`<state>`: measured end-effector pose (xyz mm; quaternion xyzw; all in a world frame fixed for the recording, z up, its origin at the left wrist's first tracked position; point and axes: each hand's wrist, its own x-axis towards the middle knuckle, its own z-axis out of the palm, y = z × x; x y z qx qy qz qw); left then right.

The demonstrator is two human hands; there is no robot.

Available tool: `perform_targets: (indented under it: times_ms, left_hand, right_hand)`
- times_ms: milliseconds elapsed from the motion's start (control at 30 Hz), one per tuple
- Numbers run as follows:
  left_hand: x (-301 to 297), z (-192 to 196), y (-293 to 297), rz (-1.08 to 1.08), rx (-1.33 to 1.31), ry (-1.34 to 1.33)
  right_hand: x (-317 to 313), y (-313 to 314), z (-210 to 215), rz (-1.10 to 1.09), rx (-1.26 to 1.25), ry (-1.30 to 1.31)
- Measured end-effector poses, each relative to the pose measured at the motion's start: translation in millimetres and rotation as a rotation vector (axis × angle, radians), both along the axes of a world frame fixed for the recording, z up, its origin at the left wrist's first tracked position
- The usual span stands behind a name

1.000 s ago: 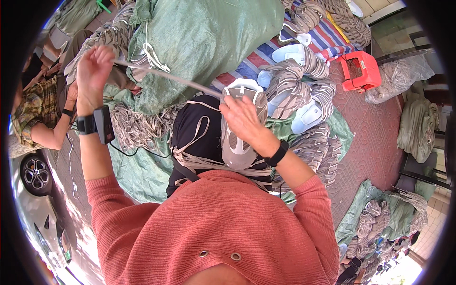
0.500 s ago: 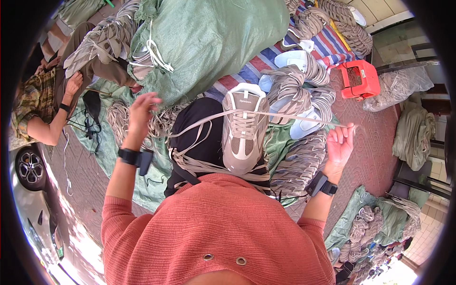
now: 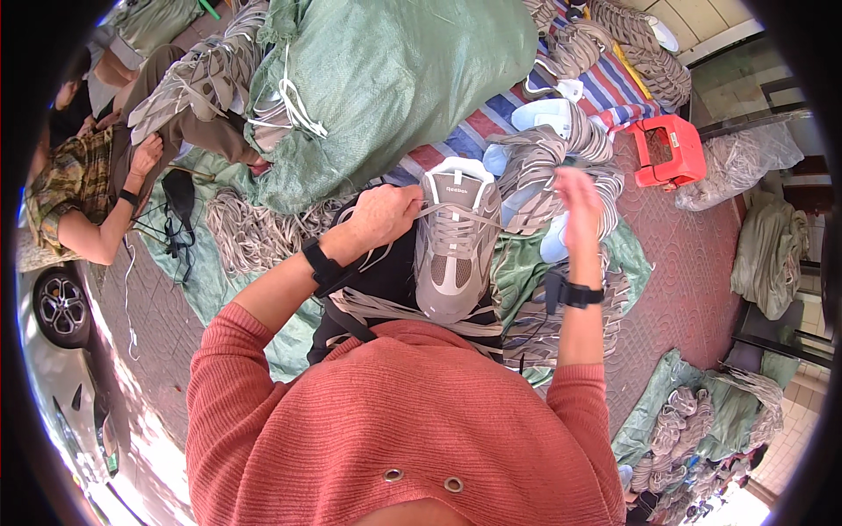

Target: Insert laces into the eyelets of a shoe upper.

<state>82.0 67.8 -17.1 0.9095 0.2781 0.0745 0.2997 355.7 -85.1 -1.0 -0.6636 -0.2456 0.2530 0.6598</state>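
Note:
A grey-beige sneaker point(image 3: 449, 254) rests on my lap, toe toward me, with a flat beige shoelace point(image 3: 469, 213) threaded through its upper eyelets. My left hand point(image 3: 386, 216) is closed at the left side of the shoe's collar, fingertips pinching the lace. To the right of the shoe my right hand point(image 3: 579, 210) is raised over a pile of shoe uppers point(image 3: 535, 171). Its fingers are smeared by motion, and I cannot see whether lace is in them. A bundle of loose laces point(image 3: 368, 307) lies across the dark cloth on my lap.
A big green woven sack point(image 3: 395, 79) stands ahead. A red plastic frame-like object point(image 3: 688, 153) sits at the right on the paving. More laces point(image 3: 250, 232) lie on a green sheet at left. Another person point(image 3: 88, 193) sits at far left with stacked uppers point(image 3: 197, 88).
My left hand has come in from the left to the shoe's collar and closed on the lace. My right hand has moved up and inward; the lace no longer stretches taut across.

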Motion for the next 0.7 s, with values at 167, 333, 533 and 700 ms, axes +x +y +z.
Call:
perform_targets:
  times_ms: [167,333,533,700]
  left_hand:
    - [10.5,3.5,1.3,-0.012,-0.036,-0.016]
    - [18.0,-0.8,-5.6,0.031,0.016,0.021]
    - [14.3,9.7,12.7,0.058,-0.145,0.020]
    - [7.9,-12.1,21.2,-0.029,-0.399,-0.081]
  right_hand:
    - [-53.6,61.9,-5.0,0.705,-0.089,-0.897]
    - [-79.5,73.4,-5.1,0.833,-0.090,-0.806]
    - [-75.4,67.5,-5.8,0.903,-0.226,-0.520]
    - [-79.6,75.9,-8.0,0.897,-0.295,-0.590]
